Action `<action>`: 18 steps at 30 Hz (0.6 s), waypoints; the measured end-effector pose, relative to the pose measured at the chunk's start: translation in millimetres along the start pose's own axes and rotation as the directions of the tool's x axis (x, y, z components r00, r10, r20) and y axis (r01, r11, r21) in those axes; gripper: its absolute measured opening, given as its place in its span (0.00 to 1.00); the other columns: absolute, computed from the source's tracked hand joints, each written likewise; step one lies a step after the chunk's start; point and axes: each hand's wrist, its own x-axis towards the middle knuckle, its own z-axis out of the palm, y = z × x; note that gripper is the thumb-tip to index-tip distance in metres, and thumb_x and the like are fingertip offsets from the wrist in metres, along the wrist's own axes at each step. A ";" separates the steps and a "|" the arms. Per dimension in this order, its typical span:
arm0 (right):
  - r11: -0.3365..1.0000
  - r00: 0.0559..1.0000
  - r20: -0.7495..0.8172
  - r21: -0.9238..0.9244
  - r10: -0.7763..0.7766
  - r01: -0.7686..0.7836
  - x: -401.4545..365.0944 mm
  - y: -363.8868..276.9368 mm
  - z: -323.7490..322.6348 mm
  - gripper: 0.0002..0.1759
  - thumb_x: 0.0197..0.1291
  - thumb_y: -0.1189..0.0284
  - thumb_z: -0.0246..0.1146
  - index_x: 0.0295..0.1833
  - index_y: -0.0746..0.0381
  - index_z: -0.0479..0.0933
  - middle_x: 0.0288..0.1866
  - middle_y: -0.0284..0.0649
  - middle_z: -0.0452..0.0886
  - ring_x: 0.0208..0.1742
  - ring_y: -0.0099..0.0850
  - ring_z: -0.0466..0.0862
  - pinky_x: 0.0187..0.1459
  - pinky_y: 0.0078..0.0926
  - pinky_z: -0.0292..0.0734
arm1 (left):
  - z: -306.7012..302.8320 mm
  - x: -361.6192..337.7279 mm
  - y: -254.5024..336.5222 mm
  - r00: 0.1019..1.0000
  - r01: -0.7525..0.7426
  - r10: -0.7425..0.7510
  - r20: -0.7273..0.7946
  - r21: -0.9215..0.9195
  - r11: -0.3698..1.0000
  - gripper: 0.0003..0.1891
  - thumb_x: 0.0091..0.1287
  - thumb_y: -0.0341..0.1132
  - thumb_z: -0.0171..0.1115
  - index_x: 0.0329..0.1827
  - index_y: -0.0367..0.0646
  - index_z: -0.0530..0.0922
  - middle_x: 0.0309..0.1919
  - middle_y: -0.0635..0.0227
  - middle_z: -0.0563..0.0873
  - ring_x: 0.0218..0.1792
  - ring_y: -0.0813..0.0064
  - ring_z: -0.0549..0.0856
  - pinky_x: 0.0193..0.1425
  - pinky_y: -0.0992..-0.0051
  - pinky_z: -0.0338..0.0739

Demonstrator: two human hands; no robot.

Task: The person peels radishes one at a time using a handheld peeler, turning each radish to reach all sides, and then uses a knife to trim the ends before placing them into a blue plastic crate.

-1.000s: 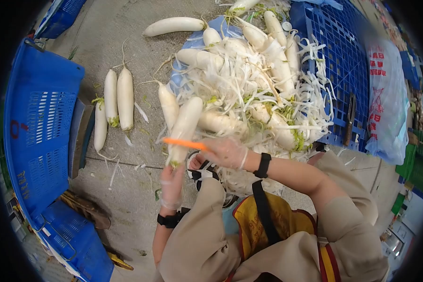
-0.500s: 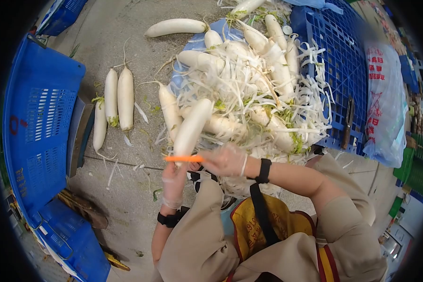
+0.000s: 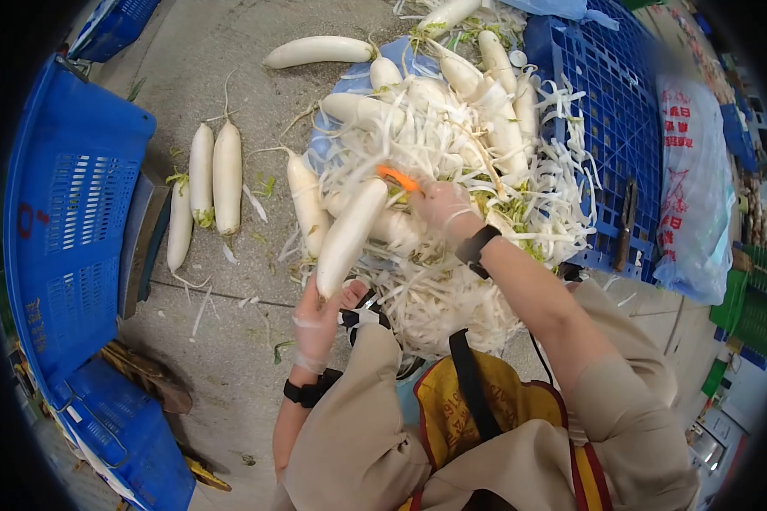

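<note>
My left hand (image 3: 315, 322), in a clear plastic glove, is closed round the lower end of a white radish (image 3: 352, 234) that slants up and to the right. My right hand (image 3: 446, 207), gloved too, grips an orange peeler (image 3: 398, 178) close to the radish's upper end. Beneath and beyond both hands lies a heap of white peelings (image 3: 447, 298) with more radishes in it, among them one radish (image 3: 307, 200) just left of the held one. Part of the pile rests on a blue plastic sheet (image 3: 349, 81).
Several radishes (image 3: 227, 179) lie on the concrete floor to the left, near a tall blue crate (image 3: 81, 213). On the right stands a blue grid crate (image 3: 605, 94) with a knife (image 3: 628, 226) on it, beside a printed plastic bag (image 3: 694, 187). Another radish (image 3: 320, 51) lies at the top.
My right hand has moved the peeler up and right along the radish, from its lower end to its upper end. My left hand stays at the lower end, with the radish slightly lower.
</note>
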 end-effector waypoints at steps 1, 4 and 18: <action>0.989 0.989 -0.001 0.001 0.147 -0.147 3.6 0.5 -6.4 0.15 0.61 0.58 0.54 0.35 0.58 0.77 0.21 0.43 0.81 0.23 0.41 0.82 0.25 0.39 0.77 | -1.8 0.6 1.4 1.000 -0.006 0.006 0.004 0.002 1.000 0.20 0.61 0.25 0.58 0.59 0.37 0.73 0.37 0.55 0.85 0.38 0.72 0.84 0.45 0.73 0.77; 0.962 0.965 -0.023 0.079 -0.261 0.262 -40.3 -36.9 -2.9 0.13 0.61 0.58 0.56 0.41 0.55 0.79 0.17 0.42 0.77 0.16 0.41 0.78 0.19 0.37 0.74 | 0.8 -1.9 6.7 1.000 -0.024 0.025 -0.014 0.036 0.999 0.19 0.63 0.25 0.57 0.58 0.33 0.73 0.44 0.58 0.84 0.45 0.75 0.81 0.50 0.73 0.75; 0.968 0.946 0.204 0.067 -0.251 0.243 -50.1 -57.7 -30.2 0.17 0.64 0.56 0.50 0.45 0.54 0.78 0.23 0.42 0.81 0.25 0.43 0.82 0.27 0.41 0.76 | -1.0 3.8 2.8 0.995 0.067 -0.073 0.068 0.081 0.994 0.24 0.61 0.22 0.58 0.63 0.36 0.70 0.49 0.52 0.82 0.49 0.71 0.82 0.52 0.73 0.76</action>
